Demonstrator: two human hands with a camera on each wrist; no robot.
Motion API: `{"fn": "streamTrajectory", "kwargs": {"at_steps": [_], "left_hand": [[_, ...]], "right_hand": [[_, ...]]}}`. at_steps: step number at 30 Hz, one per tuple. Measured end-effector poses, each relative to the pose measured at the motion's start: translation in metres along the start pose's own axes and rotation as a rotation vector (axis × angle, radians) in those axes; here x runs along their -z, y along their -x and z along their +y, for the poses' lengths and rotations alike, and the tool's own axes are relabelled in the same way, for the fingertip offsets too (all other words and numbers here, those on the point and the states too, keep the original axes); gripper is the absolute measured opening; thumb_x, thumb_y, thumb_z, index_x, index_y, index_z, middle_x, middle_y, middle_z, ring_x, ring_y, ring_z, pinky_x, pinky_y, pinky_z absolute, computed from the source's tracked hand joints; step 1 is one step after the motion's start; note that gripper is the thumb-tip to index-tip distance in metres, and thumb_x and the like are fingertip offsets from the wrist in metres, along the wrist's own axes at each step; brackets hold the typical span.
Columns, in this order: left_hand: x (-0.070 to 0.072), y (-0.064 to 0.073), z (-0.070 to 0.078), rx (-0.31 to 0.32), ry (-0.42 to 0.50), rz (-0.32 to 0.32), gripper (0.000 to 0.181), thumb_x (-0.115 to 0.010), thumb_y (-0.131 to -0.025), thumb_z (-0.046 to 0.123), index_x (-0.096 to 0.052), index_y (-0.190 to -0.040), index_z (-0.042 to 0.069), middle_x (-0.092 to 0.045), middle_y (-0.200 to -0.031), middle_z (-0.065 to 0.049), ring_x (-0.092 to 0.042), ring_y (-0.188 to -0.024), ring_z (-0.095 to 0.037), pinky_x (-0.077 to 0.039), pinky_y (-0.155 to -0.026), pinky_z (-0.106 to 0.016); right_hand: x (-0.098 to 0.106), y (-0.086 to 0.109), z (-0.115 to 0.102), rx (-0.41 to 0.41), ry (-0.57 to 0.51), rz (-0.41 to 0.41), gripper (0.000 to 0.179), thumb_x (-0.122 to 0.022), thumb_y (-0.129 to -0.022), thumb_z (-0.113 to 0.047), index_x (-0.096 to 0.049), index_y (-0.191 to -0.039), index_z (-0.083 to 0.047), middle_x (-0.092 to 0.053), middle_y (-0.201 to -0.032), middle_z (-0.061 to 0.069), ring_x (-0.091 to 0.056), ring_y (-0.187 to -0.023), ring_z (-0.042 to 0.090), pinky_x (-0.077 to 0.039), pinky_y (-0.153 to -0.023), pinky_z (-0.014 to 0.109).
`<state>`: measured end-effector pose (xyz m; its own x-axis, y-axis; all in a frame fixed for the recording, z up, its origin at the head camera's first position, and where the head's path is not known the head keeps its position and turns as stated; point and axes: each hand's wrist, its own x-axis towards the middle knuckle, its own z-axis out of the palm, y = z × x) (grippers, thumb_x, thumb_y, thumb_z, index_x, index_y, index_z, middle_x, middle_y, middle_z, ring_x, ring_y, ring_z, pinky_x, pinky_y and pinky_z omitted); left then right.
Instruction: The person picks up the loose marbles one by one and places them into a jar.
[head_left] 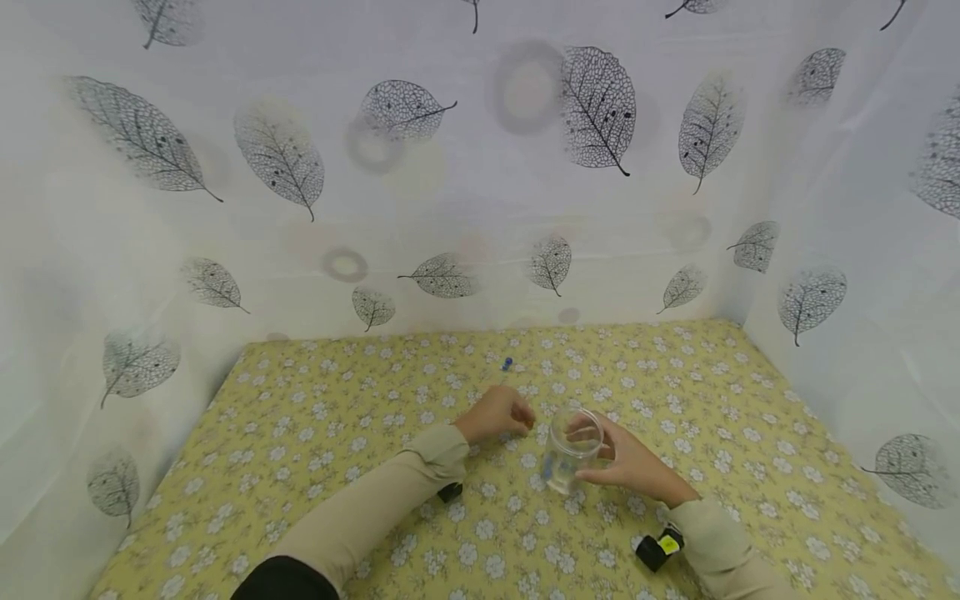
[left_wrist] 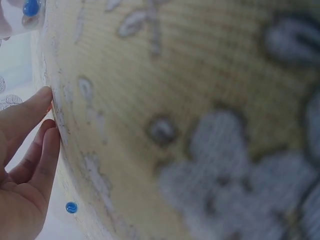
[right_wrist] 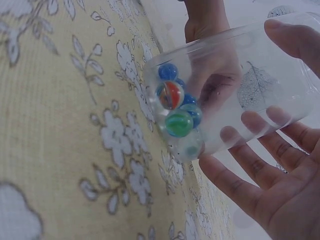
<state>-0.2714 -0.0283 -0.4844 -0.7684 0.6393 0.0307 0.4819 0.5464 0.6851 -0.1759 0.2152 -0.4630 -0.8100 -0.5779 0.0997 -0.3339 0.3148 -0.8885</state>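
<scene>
My right hand (head_left: 626, 457) holds a clear plastic jar (head_left: 567, 450), thumb on one side and fingers spread along the other. Several glass marbles (right_wrist: 178, 123), blue, green and one red-and-white, lie at the jar's bottom, close over the cloth. To the left of the jar, my left hand (head_left: 498, 412) is down at the tablecloth with bent fingers. Its thumb and fingertips (left_wrist: 50, 131) come together there, and a small orange sliver (left_wrist: 49, 107) shows between them, mostly hidden by the thumb. Beyond this hand lies a blue marble (head_left: 507, 363) on the cloth.
A yellow tablecloth (head_left: 330, 475) with white flowers covers the table. White curtains (head_left: 480, 200) printed with grey leaves stand along its back and both sides. Black wrist devices (head_left: 660, 547) sit under both forearms.
</scene>
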Motion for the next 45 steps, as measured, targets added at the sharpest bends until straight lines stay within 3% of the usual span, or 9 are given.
{"fn": "streamTrajectory", "kwargs": {"at_steps": [12,18,21,26,31,34,37,41,45], "left_hand": [[0.001,0.001,0.005,0.028,-0.04,0.0,0.011,-0.071,-0.082,0.007,-0.075,-0.093,0.009,-0.074,-0.092,-0.002,-0.066,-0.077,-0.006,-0.052,-0.069,-0.014],[0.0,0.002,0.009,0.042,-0.021,-0.002,0.015,-0.069,-0.081,-0.001,-0.074,-0.093,0.007,-0.074,-0.091,-0.003,-0.066,-0.076,-0.007,-0.052,-0.067,-0.013],[0.0,0.002,0.01,0.049,-0.024,-0.009,0.014,-0.072,-0.08,0.005,-0.075,-0.093,0.007,-0.074,-0.092,-0.003,-0.065,-0.075,-0.005,-0.051,-0.066,-0.013],[0.001,0.003,0.014,0.052,-0.08,-0.01,0.014,-0.074,-0.08,0.014,-0.075,-0.093,0.009,-0.074,-0.092,-0.002,-0.066,-0.077,-0.006,-0.051,-0.067,-0.013],[0.002,0.002,0.014,0.044,-0.114,-0.015,0.012,-0.072,-0.082,0.009,-0.075,-0.094,0.01,-0.074,-0.093,-0.002,-0.067,-0.079,-0.008,-0.052,-0.068,-0.014],[0.002,0.002,0.01,0.029,-0.09,-0.007,0.013,-0.07,-0.083,0.007,-0.075,-0.095,0.009,-0.074,-0.095,-0.003,-0.068,-0.08,-0.008,-0.052,-0.068,-0.015],[0.003,0.003,0.009,0.038,-0.024,0.008,0.014,-0.067,-0.085,0.006,-0.075,-0.097,0.007,-0.074,-0.097,-0.005,-0.068,-0.081,-0.01,-0.054,-0.069,-0.017],[0.009,0.009,0.017,0.075,0.069,0.036,0.017,-0.065,-0.088,0.011,-0.073,-0.102,0.007,-0.073,-0.102,-0.005,-0.068,-0.086,-0.011,-0.055,-0.072,-0.019],[0.018,0.014,0.028,0.047,0.088,0.088,0.019,-0.064,-0.089,0.015,-0.072,-0.105,0.008,-0.072,-0.105,-0.003,-0.067,-0.091,-0.013,-0.054,-0.075,-0.019]], "right_hand": [[0.0,-0.001,0.002,0.0,-0.015,-0.004,0.056,-0.068,-0.086,-0.009,-0.038,-0.133,-0.001,-0.045,-0.132,0.023,-0.045,-0.12,0.045,-0.05,-0.09,0.022],[0.0,0.001,0.002,-0.004,-0.016,0.0,0.057,-0.068,-0.086,-0.01,-0.038,-0.134,-0.002,-0.045,-0.133,0.023,-0.045,-0.121,0.046,-0.049,-0.09,0.02],[-0.001,0.001,0.001,-0.006,-0.016,-0.001,0.057,-0.068,-0.086,-0.01,-0.038,-0.134,-0.001,-0.044,-0.133,0.023,-0.045,-0.121,0.046,-0.049,-0.091,0.019],[-0.001,0.001,0.0,-0.009,-0.012,0.001,0.057,-0.068,-0.086,-0.01,-0.038,-0.134,-0.001,-0.045,-0.133,0.023,-0.045,-0.121,0.046,-0.049,-0.091,0.02],[-0.001,0.0,0.0,-0.007,-0.003,0.001,0.058,-0.068,-0.086,-0.011,-0.038,-0.134,0.0,-0.045,-0.133,0.023,-0.045,-0.12,0.047,-0.05,-0.093,0.028],[-0.001,0.0,0.0,-0.005,0.002,0.002,0.058,-0.068,-0.086,-0.011,-0.038,-0.134,0.0,-0.045,-0.133,0.023,-0.045,-0.12,0.046,-0.05,-0.093,0.034],[-0.001,0.0,0.001,-0.005,-0.002,0.003,0.058,-0.067,-0.086,-0.01,-0.037,-0.134,0.001,-0.045,-0.132,0.023,-0.045,-0.12,0.046,-0.051,-0.092,0.032],[-0.001,0.0,0.001,-0.006,-0.008,0.002,0.058,-0.067,-0.086,-0.01,-0.037,-0.134,0.001,-0.045,-0.133,0.023,-0.045,-0.12,0.046,-0.05,-0.091,0.025],[-0.001,-0.001,0.001,-0.003,-0.003,-0.001,0.058,-0.067,-0.086,-0.01,-0.037,-0.135,0.001,-0.045,-0.132,0.023,-0.045,-0.12,0.046,-0.051,-0.091,0.031]]}}
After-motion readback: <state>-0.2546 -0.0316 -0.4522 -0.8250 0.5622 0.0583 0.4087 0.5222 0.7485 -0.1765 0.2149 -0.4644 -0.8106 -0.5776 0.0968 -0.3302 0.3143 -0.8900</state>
